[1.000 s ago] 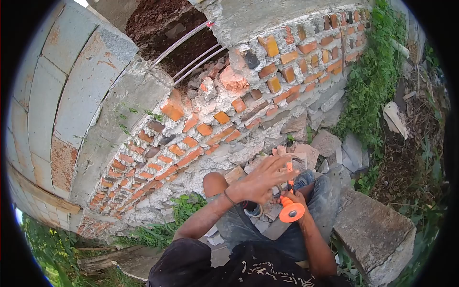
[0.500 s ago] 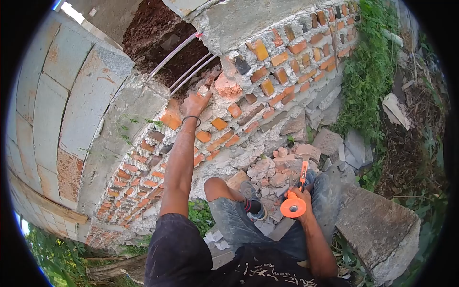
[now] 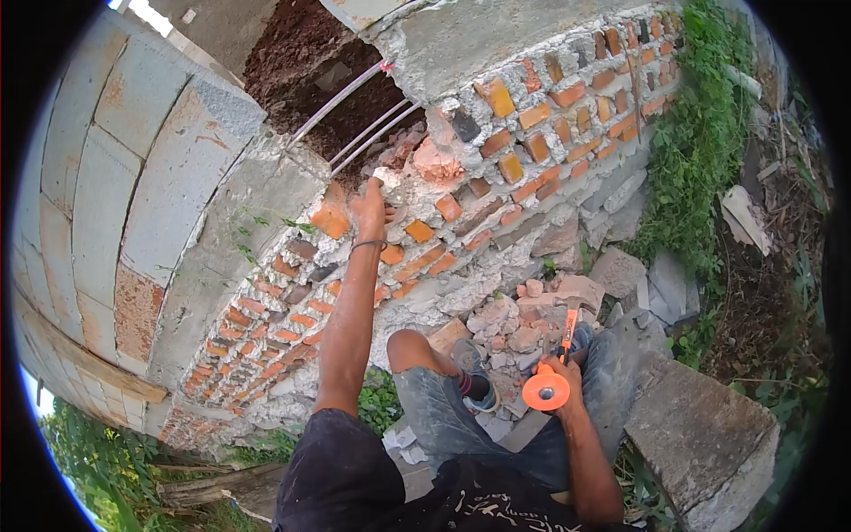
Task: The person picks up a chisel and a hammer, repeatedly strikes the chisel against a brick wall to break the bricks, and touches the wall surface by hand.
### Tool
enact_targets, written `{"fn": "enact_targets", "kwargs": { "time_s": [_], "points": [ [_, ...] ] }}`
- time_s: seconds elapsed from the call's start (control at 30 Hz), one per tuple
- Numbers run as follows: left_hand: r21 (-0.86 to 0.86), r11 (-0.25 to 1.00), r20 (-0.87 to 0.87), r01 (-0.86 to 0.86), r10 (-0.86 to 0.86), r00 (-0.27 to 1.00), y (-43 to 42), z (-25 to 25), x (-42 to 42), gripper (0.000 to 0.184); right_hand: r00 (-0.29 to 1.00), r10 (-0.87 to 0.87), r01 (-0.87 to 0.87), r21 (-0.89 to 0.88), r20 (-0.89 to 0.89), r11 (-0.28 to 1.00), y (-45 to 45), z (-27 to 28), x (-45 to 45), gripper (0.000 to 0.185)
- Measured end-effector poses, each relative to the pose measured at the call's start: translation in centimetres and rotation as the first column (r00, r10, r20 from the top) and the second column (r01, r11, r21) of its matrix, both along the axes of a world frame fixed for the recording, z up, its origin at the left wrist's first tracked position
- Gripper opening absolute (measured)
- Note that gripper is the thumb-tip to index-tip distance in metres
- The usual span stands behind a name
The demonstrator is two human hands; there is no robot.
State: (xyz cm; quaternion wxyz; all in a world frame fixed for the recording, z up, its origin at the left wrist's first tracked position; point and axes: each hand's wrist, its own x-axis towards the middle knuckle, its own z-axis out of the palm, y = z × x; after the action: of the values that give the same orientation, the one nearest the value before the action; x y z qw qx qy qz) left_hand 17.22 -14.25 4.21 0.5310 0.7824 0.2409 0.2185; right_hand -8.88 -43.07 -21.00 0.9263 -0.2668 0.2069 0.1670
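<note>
My left hand (image 3: 370,211), with a dark band at the wrist, reaches to the broken top of the brick wall (image 3: 449,208). Its fingers are apart and touch the rubble beside an orange brick (image 3: 331,222); no held object shows. Over my lap, my right hand (image 3: 567,379) is closed around a hammer (image 3: 570,332) and a chisel with a round orange hand guard (image 3: 545,391). The hammer's head points away from me, and the guard faces up. The chisel's tip is hidden.
Metal bars (image 3: 341,102) cross the wall gap. Broken bricks and rubble (image 3: 519,328) lie by my foot. A large concrete block (image 3: 700,426) sits at the right, below green plants (image 3: 687,168). Grey slabs (image 3: 177,177) stand at the left.
My left hand has moved from above my lap, near the hammer, out to the broken wall top, and its fingers have shifted there. My right hand still holds both tools.
</note>
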Motion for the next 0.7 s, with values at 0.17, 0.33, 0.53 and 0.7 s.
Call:
{"fn": "enact_targets", "kwargs": {
  "time_s": [0.17, 0.33, 0.53, 0.7],
  "points": [
    [-0.346, 0.897, 0.019, 0.275, -0.286, 0.958, -4.7, -3.4, -6.7, 0.036, 1.0, 0.006, -0.008, -0.072, -0.016, 0.997, 0.0, 0.4, 0.2, 0.012],
    [-0.503, 0.795, -0.138, 0.339, -0.461, 0.877, -11.2, -8.9, -8.7, 0.04, 0.998, -0.041, 0.039, -0.048, -0.055, 0.998, 0.2, 0.9, 0.1, 0.01],
    [-0.498, 0.546, -0.079, 0.674, -0.803, 0.591, -15.0, -9.4, -8.5, 0.064, 0.999, -0.017, 0.01, -0.15, -0.046, 0.989, 0.0, -0.1, 0.1, 0.014],
    [-0.198, 0.473, -0.179, 0.858, -0.878, 0.443, -10.1, -9.6, -8.2, 0.053, 0.995, -0.08, 0.083, 0.055, -0.054, 0.995, 0.1, -1.5, 0.2, 0.009]
  ]
}}
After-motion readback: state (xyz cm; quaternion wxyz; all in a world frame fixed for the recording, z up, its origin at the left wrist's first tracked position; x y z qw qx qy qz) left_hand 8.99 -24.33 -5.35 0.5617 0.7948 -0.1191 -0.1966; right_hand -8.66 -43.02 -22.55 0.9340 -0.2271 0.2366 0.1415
